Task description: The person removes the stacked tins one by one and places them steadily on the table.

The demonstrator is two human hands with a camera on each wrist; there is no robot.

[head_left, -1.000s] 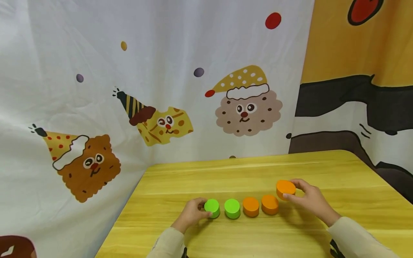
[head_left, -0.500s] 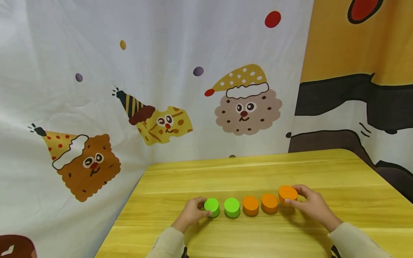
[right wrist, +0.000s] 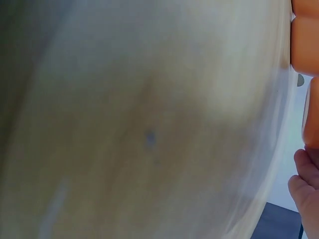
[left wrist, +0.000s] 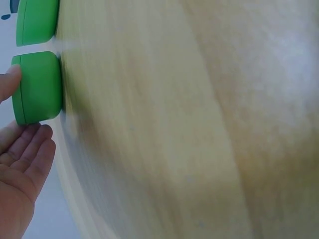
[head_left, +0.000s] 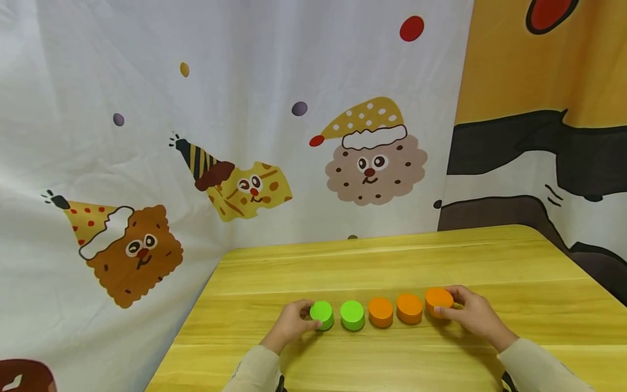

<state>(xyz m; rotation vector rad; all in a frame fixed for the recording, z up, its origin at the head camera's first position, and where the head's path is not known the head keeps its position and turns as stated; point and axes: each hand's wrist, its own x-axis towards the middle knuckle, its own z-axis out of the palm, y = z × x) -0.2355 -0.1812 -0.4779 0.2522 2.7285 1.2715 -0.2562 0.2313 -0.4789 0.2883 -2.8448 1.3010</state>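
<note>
Several short cylinders stand in a row on the table. At the left end, my left hand [head_left: 292, 323] pinches a green cylinder [head_left: 321, 314] between thumb and fingers. A seam near that cylinder's top shows in the left wrist view. Beside it stands a second green cylinder [head_left: 352, 315], then two orange cylinders [head_left: 380, 312], [head_left: 409, 309]. At the right end, my right hand [head_left: 476, 314] grips a third orange cylinder [head_left: 438, 301] from the right side. In the right wrist view, this held orange cylinder [right wrist: 312, 117] sits a little above the table surface.
The wood-grain table [head_left: 294, 272] reaches back to a white cloth [head_left: 269, 81] printed with cartoon biscuits and cheese. An orange and black printed part of the cloth [head_left: 529, 76] hangs at the right.
My right hand has lowered the orange cylinder toward the table and slightly right, beside the other orange ones. My left hand has stayed on its green cylinder.
</note>
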